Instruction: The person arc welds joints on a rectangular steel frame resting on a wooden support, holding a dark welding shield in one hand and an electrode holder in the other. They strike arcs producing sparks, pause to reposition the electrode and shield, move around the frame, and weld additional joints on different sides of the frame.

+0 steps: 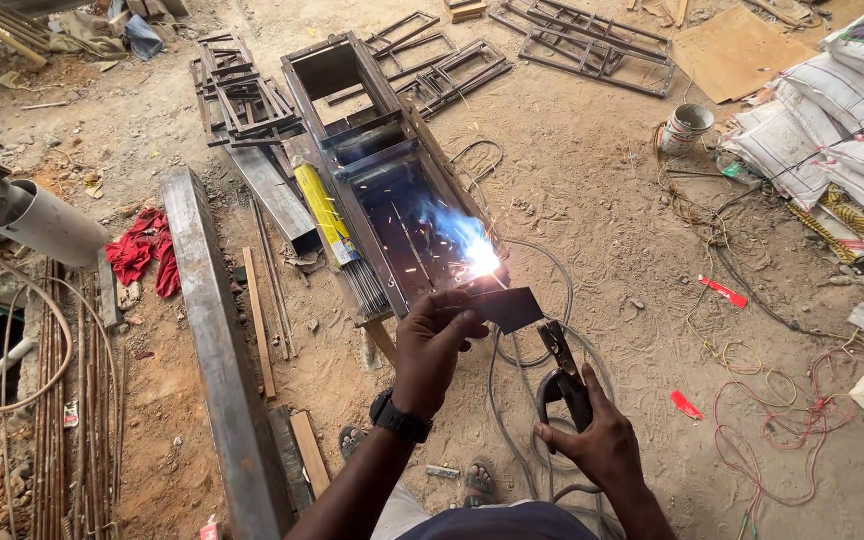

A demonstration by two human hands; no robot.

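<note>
Carefully, we pinch the dark filter plate in our left hand beside the arc; our right hand clamps the rigid, hot electrode holder by its insulated handles.

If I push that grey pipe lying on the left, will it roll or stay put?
The grey pipe is round and smooth, so it would probably roll sideways if pushed. It looks hollow and plastic, so likely light for its size and fairly stiff. Brackets at its far end and nearby rods might stop it quickly.
</note>
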